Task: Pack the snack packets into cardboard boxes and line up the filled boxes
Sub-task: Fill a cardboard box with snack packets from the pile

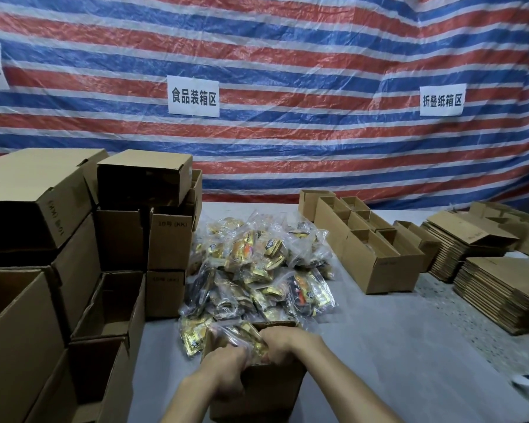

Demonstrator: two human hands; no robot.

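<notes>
A small open cardboard box (pixel 266 389) stands at the near edge of the grey table, just in front of me. A clear bag of gold snack packets (pixel 242 335) sits in its top opening. My left hand (pixel 226 374) and my right hand (pixel 283 343) both have curled fingers on this bag inside the box. Behind the box lies a big heap of bagged snack packets (pixel 257 270) in the middle of the table.
Stacked cardboard boxes (pixel 74 239), several open toward me, fill the left side. A row of open empty boxes (pixel 373 248) runs along the right of the heap. Piles of flattened cartons (pixel 501 288) lie at the far right. A striped tarp hangs behind.
</notes>
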